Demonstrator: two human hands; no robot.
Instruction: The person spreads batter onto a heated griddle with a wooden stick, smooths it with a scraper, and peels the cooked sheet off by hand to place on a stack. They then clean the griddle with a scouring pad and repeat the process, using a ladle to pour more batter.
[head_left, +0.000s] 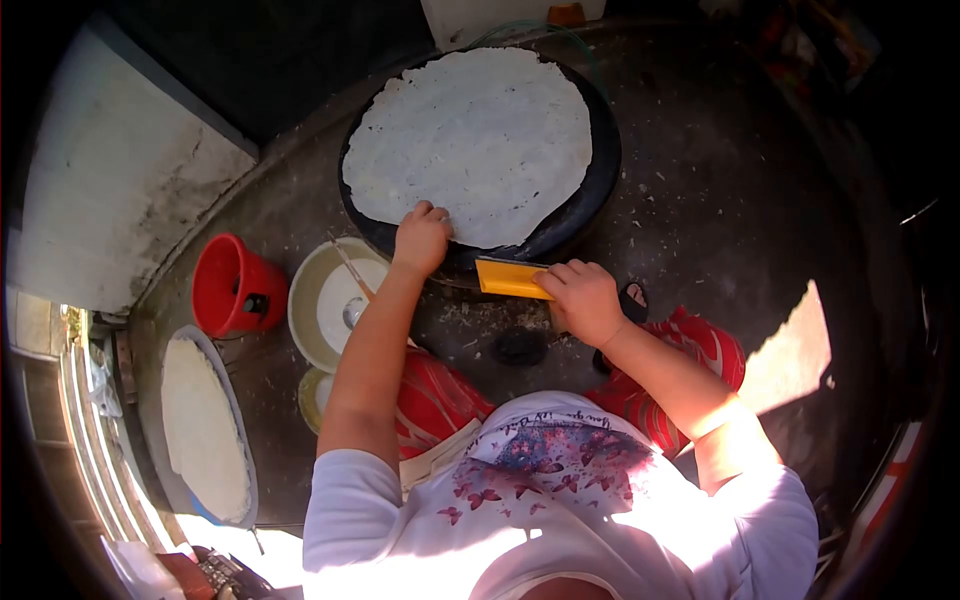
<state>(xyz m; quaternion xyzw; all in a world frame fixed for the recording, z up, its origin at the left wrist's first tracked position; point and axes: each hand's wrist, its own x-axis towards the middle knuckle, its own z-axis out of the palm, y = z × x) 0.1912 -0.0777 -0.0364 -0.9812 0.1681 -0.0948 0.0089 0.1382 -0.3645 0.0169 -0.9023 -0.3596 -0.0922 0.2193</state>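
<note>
A large, thin, pale round sheet (470, 140) lies on a round black griddle (604, 150), its edge ragged. At the sheet's lower left edge is my left hand (424, 238), with its fingers curled; whether they pinch the edge is too small to make out. My right hand (585, 300) grips a flat yellow scraper (508, 278) by its right end. The scraper is just below the griddle's near rim, and its long edge faces the griddle.
Left of the griddle stand a bowl of white liquid (298, 318) with a ladle, a smaller bowl (310, 400) and a red bucket (217, 285). Another pale sheet (205, 430) lies on an oval tray (250, 490) at the far left. A white wall (110, 170) borders the left.
</note>
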